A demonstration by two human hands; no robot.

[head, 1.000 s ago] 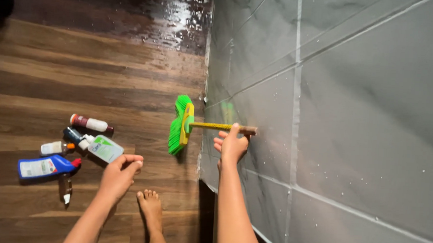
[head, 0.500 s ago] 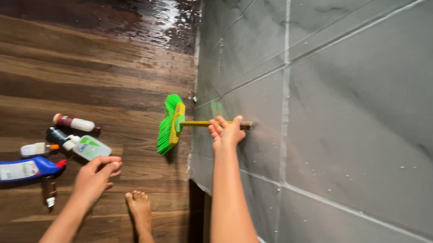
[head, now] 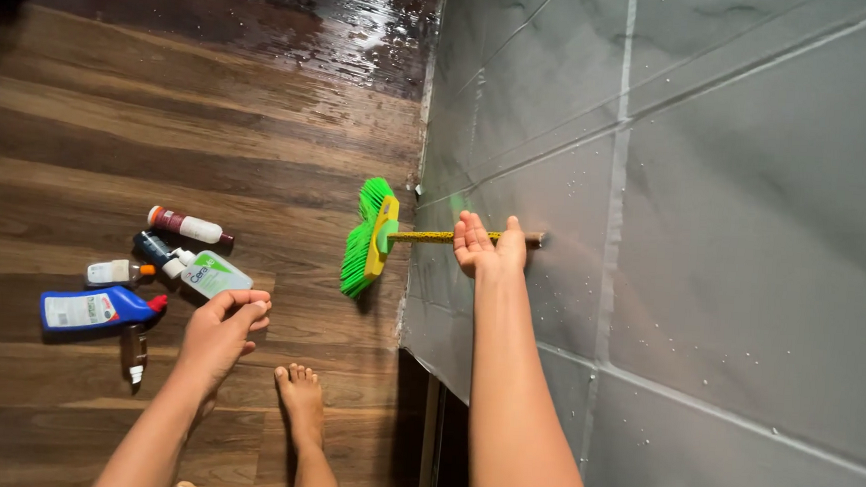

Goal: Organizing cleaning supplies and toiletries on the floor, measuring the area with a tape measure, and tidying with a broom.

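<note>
My right hand [head: 488, 245] is closed around the yellow handle of a green-bristled brush [head: 370, 238], whose head hangs over the wooden floor beside the grey tiled wall [head: 715, 221]. The handle's brown end pokes out past my fingers against the wall. My left hand [head: 219, 336] hovers low over the floor with its fingers loosely curled and nothing in it, close to a pale green flat bottle [head: 213, 274]. My bare foot [head: 301, 406] stands on the boards between my arms.
Several bottles lie on the floor at the left: a blue one with a red cap [head: 96, 310], a small white one [head: 116, 272], a white and brown one [head: 187, 225], a small dark tube [head: 134, 352]. The far floor is wet and shiny [head: 356, 28].
My right hand has gone from touching the handle with spread fingers to gripping it, and has slid a little toward the handle's end. My left hand stays low near the bottles.
</note>
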